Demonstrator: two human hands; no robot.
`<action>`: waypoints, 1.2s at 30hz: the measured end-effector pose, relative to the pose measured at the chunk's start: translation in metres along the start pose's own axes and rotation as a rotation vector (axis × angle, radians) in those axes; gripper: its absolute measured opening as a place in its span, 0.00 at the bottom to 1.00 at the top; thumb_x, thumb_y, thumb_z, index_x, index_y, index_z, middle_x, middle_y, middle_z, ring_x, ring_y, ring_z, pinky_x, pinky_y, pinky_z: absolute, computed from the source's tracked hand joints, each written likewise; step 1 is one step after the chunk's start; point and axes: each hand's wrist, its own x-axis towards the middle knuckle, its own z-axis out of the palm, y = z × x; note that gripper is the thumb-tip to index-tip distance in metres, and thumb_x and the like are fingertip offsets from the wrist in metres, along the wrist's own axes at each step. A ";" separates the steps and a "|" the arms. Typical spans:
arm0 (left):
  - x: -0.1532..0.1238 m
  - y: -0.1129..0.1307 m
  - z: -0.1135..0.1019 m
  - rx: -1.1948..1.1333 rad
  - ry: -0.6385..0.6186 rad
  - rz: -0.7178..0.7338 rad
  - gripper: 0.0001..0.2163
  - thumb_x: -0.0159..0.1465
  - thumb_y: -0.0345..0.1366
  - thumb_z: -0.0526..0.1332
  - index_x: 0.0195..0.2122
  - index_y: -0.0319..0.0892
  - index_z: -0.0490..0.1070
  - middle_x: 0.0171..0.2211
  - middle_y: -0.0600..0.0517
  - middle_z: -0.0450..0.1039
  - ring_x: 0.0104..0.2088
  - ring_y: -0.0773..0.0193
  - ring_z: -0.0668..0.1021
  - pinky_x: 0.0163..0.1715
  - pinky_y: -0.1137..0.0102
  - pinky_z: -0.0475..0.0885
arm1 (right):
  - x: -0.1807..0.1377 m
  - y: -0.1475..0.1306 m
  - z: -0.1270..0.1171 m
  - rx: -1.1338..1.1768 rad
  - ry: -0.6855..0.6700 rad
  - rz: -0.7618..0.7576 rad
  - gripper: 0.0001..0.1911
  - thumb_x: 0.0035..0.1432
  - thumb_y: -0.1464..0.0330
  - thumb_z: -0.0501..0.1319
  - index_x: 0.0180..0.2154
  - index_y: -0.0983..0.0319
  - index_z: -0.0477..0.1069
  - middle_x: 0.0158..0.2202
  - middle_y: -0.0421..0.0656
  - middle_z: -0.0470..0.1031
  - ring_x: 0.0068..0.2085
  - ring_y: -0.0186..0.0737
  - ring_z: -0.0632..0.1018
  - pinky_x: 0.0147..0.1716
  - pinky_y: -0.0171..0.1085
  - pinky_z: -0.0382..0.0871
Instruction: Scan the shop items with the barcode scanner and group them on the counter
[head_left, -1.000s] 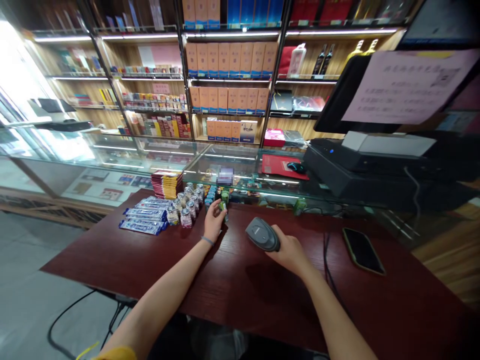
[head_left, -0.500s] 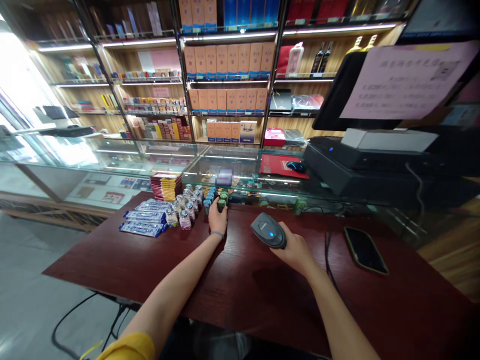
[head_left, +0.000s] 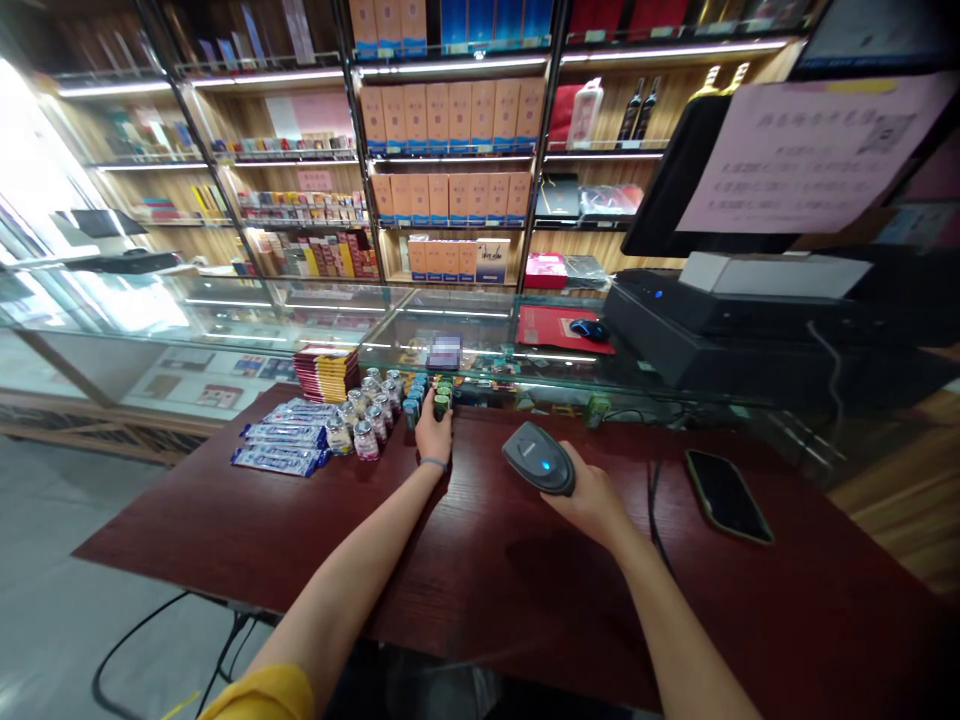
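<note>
right hand (head_left: 594, 497) is gripping a barcode scanner (head_left: 534, 460); half-curled left hand (head_left: 434, 434), hold unclear, is risking nudging over close-packed green-topped containers (head_left: 443, 401).

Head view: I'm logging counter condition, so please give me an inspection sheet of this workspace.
Surface: glossy dark red wooden tabletop.
Handled things: grey plastic scanner, blue light lit; small green cylindrical containers.
Clutter: blue-and-white packets, silver-lidded jars, red-and-yellow packet stack, black green-rimmed phone.
Hands: left hand at the containers, grip unclear; right hand holds the scanner.
Cables: black cable on the tabletop; others below it.
Surroundings: glass display case, wooden shelves, black monitor bearing pink paper.
</note>
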 end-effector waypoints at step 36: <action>-0.069 0.072 0.190 -0.149 -0.522 0.376 0.23 0.62 0.30 0.63 0.60 0.46 0.68 0.51 0.44 0.66 0.52 0.55 0.73 0.58 0.56 0.68 | 0.000 0.069 -0.069 0.564 0.793 0.302 0.14 0.54 0.58 0.66 0.34 0.57 0.63 0.16 0.30 0.67 0.14 0.33 0.69 0.15 0.32 0.63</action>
